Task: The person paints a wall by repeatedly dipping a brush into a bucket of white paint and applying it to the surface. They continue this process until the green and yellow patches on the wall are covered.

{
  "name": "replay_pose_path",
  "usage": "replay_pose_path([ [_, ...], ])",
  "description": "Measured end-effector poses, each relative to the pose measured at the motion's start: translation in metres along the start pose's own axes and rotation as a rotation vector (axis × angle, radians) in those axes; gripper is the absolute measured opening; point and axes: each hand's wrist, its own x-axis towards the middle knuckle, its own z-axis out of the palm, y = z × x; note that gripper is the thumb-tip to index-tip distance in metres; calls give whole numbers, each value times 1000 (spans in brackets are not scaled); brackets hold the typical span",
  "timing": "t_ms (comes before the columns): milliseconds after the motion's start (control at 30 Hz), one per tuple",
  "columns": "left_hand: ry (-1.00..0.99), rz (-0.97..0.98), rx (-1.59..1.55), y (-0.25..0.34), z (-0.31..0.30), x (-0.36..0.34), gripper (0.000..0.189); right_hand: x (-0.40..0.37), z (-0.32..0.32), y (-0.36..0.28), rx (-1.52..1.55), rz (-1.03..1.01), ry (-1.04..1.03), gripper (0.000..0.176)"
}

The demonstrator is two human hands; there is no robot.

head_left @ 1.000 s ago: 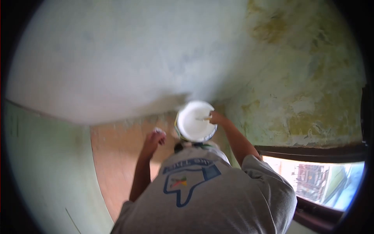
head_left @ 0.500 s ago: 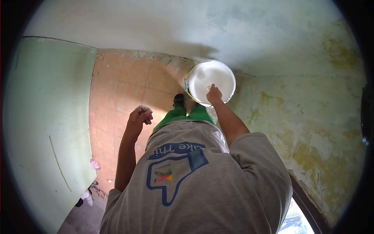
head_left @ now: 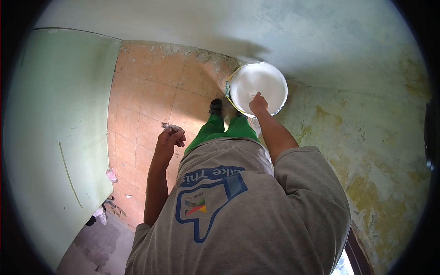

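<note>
Green wall (head_left: 68, 114), seen at far left; pink scrap (head_left: 111, 175) placed beside it on tiled floor (head_left: 156, 98). Left hand (head_left: 172, 137), held apart from right, fingers curled at pale material (grip cannot be told). Dark shoe (head_left: 216, 107), planted on floor. White bucket (head_left: 270, 85), yellow handle attached, pale contents held inside. Right hand (head_left: 259, 104), held over bucket's near side, fingers bunched; grip obscured.

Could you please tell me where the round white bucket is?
In the head view, the bucket is upper right of centre, by the person's right hand.
</note>
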Motion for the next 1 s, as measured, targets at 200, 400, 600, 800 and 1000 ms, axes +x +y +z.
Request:
replay_pose_path([
  [200, -72, 125, -63, 24, 5, 14, 14, -23, -7, 17, 283, 46, 112, 42],
  [400, -202, 210, -101, 52, 4, 48, 13, -35, -45, 26, 581, 149, -25, 57],
  [600, -364, 210, -26, 74, 15, 81, 13, -73, -95, 36, 1281, 23, -175, 37],
  [800, -499, 237, 44, 101, 48, 96, 12, -114, -129, 59, 1487, -94, -114, 21],
  [1000, -494, 470, -48, 107, 65, 89, 12, -137, -157, 84, 1640, -228, 110, 20],
])
